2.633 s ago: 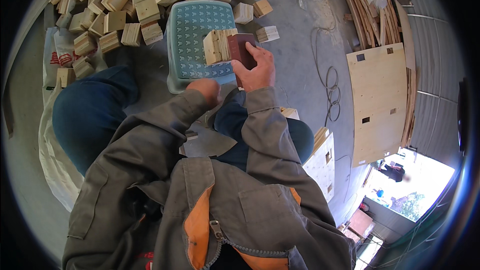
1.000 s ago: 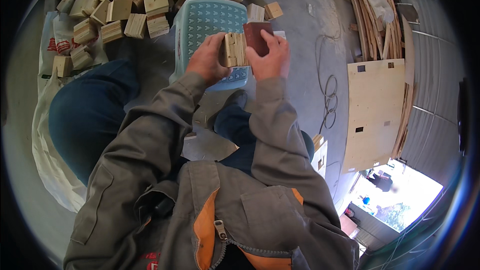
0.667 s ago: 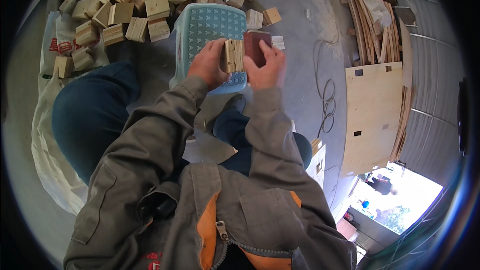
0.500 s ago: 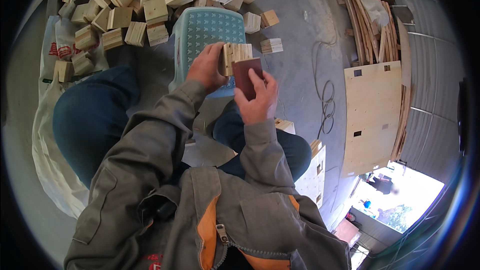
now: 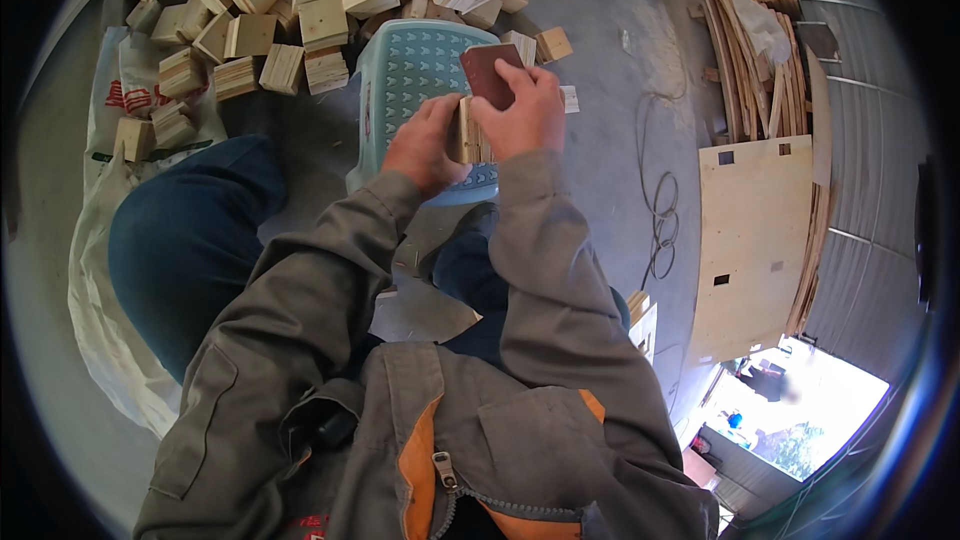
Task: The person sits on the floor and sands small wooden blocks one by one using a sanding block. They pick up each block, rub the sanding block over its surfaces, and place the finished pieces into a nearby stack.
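My left hand is closed around a small plywood block, steadying it above the front part of a light blue plastic stool. The layered edges of the wood face right. My right hand grips a flat reddish-brown sanding block, tilted over the far end of the plywood block. Fingers lie along the sanding block's right side, and the hand hides part of the plywood. Whether the two blocks touch is hard to tell.
A large heap of cut plywood blocks lies beyond the stool. At left a white plastic sack is spread on the floor. A thin cable coils to the right, near plywood sheets and stacked boards.
My right hand has pushed the sanding block away from me, from the near right side of the plywood block to its far end. My left hand has shifted slightly nearer and right.
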The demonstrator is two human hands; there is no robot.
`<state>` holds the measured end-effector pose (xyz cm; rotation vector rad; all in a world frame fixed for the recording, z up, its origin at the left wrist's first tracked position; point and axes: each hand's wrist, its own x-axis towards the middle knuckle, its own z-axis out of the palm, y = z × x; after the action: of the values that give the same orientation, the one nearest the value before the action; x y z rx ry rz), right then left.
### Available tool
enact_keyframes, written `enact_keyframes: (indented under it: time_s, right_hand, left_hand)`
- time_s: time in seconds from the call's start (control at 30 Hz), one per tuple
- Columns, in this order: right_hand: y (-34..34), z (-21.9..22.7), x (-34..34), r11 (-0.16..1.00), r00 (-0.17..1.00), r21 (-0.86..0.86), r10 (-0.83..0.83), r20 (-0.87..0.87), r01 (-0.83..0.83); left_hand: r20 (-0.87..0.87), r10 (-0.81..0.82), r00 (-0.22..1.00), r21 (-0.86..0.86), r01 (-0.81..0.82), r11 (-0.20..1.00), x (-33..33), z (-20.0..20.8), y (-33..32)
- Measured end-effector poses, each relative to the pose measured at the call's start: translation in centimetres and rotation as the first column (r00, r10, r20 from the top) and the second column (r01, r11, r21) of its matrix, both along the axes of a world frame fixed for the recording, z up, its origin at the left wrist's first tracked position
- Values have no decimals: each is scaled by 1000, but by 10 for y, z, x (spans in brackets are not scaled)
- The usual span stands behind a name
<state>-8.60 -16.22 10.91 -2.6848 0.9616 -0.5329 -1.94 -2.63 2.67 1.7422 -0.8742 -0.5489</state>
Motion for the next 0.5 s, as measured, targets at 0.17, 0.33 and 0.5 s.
enact_keyframes:
  time_s: [0.17,0.33,0.5]
  right_hand:
    - [-42,4,-5,995,995,35,-95,-30,96]
    - [-31,11,-76,995,992,42,-95,82,92]
    - [7,22,-170,949,950,233,-258,176,214]
  left_hand:
    - [-22,-40,999,-8,40,999,-5,11,-6]
    - [-5,8,1000,-2,-8,1000,-2,7,2]
    - [32,46,998,-121,-42,992,-2,2,0]
